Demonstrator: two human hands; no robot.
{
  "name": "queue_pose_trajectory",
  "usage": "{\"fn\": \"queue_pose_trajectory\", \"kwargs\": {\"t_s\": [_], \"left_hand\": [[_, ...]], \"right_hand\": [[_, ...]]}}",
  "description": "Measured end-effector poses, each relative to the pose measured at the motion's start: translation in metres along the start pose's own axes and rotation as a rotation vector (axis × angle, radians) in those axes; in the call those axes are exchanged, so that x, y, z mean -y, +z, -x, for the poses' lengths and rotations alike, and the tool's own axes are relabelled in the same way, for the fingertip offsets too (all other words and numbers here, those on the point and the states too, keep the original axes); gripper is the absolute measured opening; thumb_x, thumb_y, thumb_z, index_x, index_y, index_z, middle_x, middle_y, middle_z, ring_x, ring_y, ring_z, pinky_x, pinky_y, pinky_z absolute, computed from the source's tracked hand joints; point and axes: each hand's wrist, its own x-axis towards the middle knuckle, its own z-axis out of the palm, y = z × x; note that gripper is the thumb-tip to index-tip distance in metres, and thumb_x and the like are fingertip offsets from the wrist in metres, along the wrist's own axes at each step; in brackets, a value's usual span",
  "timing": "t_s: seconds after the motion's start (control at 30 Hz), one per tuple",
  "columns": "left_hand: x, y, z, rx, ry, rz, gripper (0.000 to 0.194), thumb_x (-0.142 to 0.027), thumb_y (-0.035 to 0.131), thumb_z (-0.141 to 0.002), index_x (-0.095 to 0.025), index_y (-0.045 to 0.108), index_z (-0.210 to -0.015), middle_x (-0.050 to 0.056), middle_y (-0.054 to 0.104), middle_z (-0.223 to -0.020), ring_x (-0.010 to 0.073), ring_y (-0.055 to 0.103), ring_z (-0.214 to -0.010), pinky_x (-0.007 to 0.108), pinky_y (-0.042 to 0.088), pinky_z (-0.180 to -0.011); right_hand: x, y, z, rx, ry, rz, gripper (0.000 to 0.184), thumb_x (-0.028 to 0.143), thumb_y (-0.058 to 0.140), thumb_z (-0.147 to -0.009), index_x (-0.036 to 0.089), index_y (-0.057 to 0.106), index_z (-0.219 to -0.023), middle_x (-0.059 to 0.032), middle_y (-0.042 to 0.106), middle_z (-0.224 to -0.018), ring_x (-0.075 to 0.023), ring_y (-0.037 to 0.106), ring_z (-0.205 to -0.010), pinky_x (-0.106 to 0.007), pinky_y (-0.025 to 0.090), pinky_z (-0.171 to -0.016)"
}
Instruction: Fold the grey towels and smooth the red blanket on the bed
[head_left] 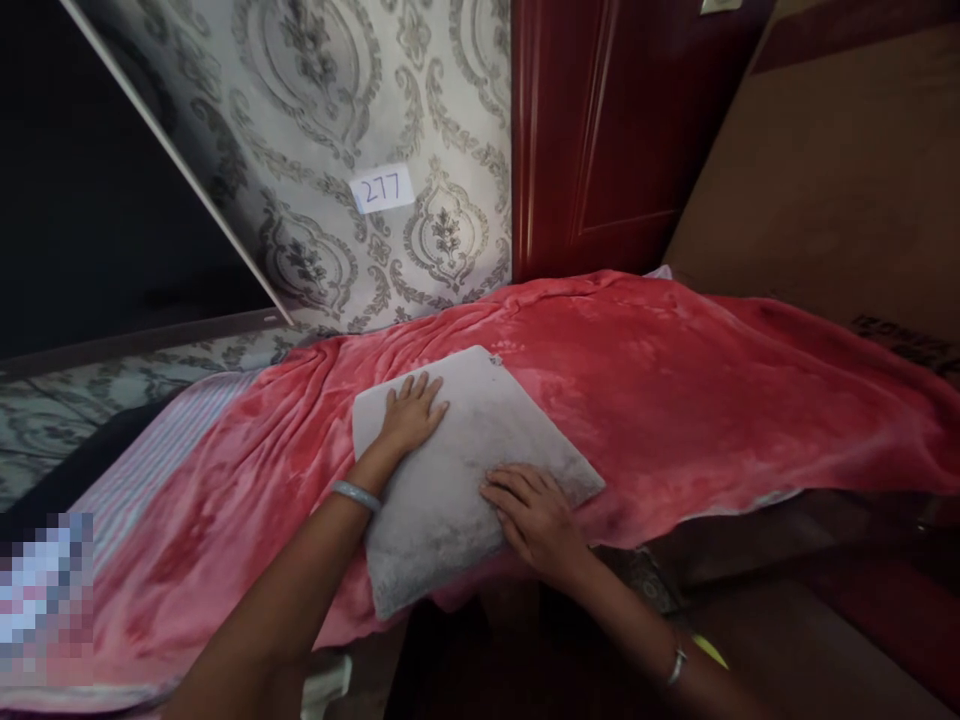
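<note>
A flat grey cushion cover [450, 470] lies on a red plush blanket [675, 390] that covers a raised surface. My left hand [411, 412] rests flat on the cover's far left corner, fingers stretched out. My right hand [534, 512] presses flat on the cover's near right part, fingers spread. Neither hand grips anything. A bangle sits on my left wrist and another on my right.
A striped cloth [161, 450] shows under the blanket at the left. Patterned wallpaper with a paper label "277" [382, 188] stands behind. A dark red door [600, 130] is at the back, a brown panel [840, 170] at the right.
</note>
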Motion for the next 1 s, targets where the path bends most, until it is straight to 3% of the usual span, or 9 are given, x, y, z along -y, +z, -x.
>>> {"fn": "queue_pose_trajectory", "kwargs": {"t_s": [0.13, 0.2, 0.33, 0.4, 0.47, 0.6, 0.77, 1.0], "left_hand": [[-0.027, -0.012, -0.003, 0.015, -0.042, -0.006, 0.061, -0.045, 0.034, -0.100, -0.017, 0.036, -0.155, 0.019, 0.030, -0.162, 0.0389, 0.026, -0.150, 0.063, 0.027, -0.117], [-0.047, -0.015, 0.001, 0.039, 0.090, 0.019, 0.061, -0.045, 0.037, -0.100, -0.017, 0.036, -0.154, 0.019, 0.027, -0.163, 0.0380, 0.025, -0.150, 0.062, 0.025, -0.118], [-0.082, -0.009, 0.009, 0.103, 0.523, 0.100, 0.057, -0.047, 0.039, -0.100, -0.027, 0.037, -0.154, 0.010, 0.024, -0.166, 0.0311, 0.018, -0.154, 0.060, 0.018, -0.121], [-0.090, -0.002, 0.008, 0.105, 0.625, 0.124, 0.055, -0.047, 0.037, -0.101, -0.029, 0.039, -0.153, 0.009, 0.029, -0.164, 0.0289, 0.021, -0.153, 0.060, 0.016, -0.122], [-0.090, 0.004, 0.002, 0.083, 0.640, 0.134, 0.055, -0.047, 0.035, -0.101, -0.028, 0.040, -0.152, 0.009, 0.033, -0.163, 0.0273, 0.023, -0.152, 0.058, 0.015, -0.123], [-0.073, 0.008, -0.018, 0.013, 0.522, 0.093, 0.055, -0.045, 0.036, -0.101, -0.027, 0.040, -0.153, 0.007, 0.030, -0.164, 0.0274, 0.022, -0.153, 0.055, 0.015, -0.123], [-0.028, 0.008, -0.039, -0.035, 0.250, 0.043, 0.058, -0.045, 0.034, -0.101, -0.024, 0.035, -0.156, 0.009, 0.027, -0.165, 0.0309, 0.022, -0.153, 0.056, 0.020, -0.122], [0.041, 0.014, -0.030, -0.094, -0.012, 0.046, 0.061, -0.048, 0.029, -0.102, -0.019, 0.038, -0.154, 0.012, 0.035, -0.161, 0.0303, 0.030, -0.150, 0.053, 0.026, -0.120]], "right_hand": [[0.001, -0.006, -0.006, -0.025, -0.014, -0.035, 0.034, 0.010, 0.049, -0.092, 0.018, 0.066, -0.121, -0.0103, 0.068, -0.119, -0.0256, 0.058, -0.113, -0.047, 0.050, -0.095], [-0.001, -0.015, -0.008, -0.061, -0.021, -0.069, 0.031, 0.012, 0.049, -0.094, 0.019, 0.067, -0.118, -0.0095, 0.069, -0.117, -0.0243, 0.059, -0.112, -0.044, 0.052, -0.094], [-0.013, -0.031, -0.003, -0.131, 0.069, 0.015, 0.030, 0.016, 0.049, -0.096, 0.022, 0.069, -0.119, -0.0098, 0.068, -0.118, -0.0250, 0.060, -0.113, -0.048, 0.049, -0.099], [-0.020, -0.032, 0.004, -0.113, 0.139, 0.097, 0.031, 0.020, 0.048, -0.098, 0.022, 0.068, -0.121, -0.0108, 0.067, -0.121, -0.0266, 0.058, -0.115, -0.050, 0.047, -0.101], [-0.025, -0.029, 0.012, -0.076, 0.186, 0.155, 0.034, 0.022, 0.045, -0.099, 0.021, 0.066, -0.126, -0.0110, 0.065, -0.126, -0.0267, 0.056, -0.119, -0.051, 0.045, -0.103], [-0.028, -0.021, 0.023, -0.057, 0.195, 0.196, 0.039, 0.020, 0.041, -0.101, 0.022, 0.062, -0.134, -0.0095, 0.062, -0.133, -0.0250, 0.051, -0.126, -0.049, 0.039, -0.108], [-0.029, -0.018, 0.025, -0.074, 0.180, 0.220, 0.041, 0.019, 0.040, -0.101, 0.022, 0.061, -0.136, -0.0080, 0.062, -0.134, -0.0242, 0.050, -0.127, -0.047, 0.036, -0.109], [-0.031, -0.017, 0.027, -0.098, 0.151, 0.232, 0.038, 0.020, 0.039, -0.102, 0.020, 0.061, -0.133, -0.0082, 0.063, -0.133, -0.0234, 0.051, -0.126, -0.045, 0.034, -0.109]]}}
